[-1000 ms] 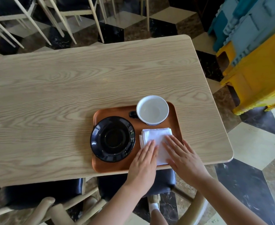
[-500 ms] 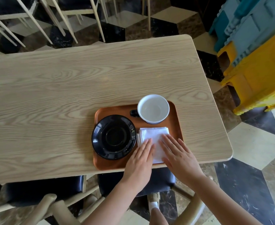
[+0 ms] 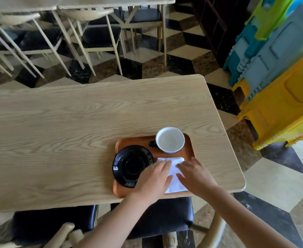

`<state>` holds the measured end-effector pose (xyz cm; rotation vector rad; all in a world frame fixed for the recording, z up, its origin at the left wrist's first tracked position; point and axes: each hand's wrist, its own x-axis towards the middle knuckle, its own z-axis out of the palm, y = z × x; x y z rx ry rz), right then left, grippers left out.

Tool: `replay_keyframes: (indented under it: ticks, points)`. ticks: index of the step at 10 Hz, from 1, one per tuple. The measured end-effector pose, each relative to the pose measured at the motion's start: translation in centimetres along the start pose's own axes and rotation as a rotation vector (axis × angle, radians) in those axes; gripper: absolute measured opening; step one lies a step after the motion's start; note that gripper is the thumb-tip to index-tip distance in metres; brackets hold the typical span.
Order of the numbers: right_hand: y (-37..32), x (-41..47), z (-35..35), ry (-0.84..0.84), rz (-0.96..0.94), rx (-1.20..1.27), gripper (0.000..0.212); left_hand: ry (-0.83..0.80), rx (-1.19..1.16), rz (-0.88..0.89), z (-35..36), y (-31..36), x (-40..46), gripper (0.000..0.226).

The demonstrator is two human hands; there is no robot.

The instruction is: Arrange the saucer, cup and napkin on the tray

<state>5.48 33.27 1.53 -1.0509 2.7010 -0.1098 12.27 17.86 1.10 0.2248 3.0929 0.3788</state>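
An orange-brown tray [image 3: 136, 140] lies near the front right of the wooden table. On its left sits a black saucer [image 3: 129, 164]. A white cup [image 3: 169, 140] with a dark handle stands upright at the tray's far right corner. A folded white napkin [image 3: 174, 173] lies on the tray's near right part. My left hand [image 3: 153, 179] rests flat on the napkin's left side and overlaps the saucer's near edge. My right hand [image 3: 194, 174] lies flat on the napkin's right side. Both hands have their fingers stretched out and hide much of the napkin.
The wooden table [image 3: 57, 140] stretches far to the left of the tray. A black-cushioned chair [image 3: 165, 215] stands under the near edge. More chairs [image 3: 97, 36] stand beyond the table. Stacked yellow and blue plastic furniture [image 3: 281, 86] stands at the right.
The camera has tilted up, so the tray sits lower in view. Both hands stay flat on the napkin, with fingers drawn slightly nearer together.
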Motion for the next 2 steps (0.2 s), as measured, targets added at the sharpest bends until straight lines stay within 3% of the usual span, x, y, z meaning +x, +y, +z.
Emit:
replay_keyframes:
  ticks: [1,2]
  points:
    - [-0.6,1.4,-4.8,-0.058,0.067,0.134,0.026,-0.249,-0.058,-0.088,-5.5,-1.4,1.4,0.032]
    - [-1.0,3.1,-8.4,-0.178,0.057,0.173,0.024,-0.535,0.099,-0.169,-9.2,-3.9,2.9,0.04]
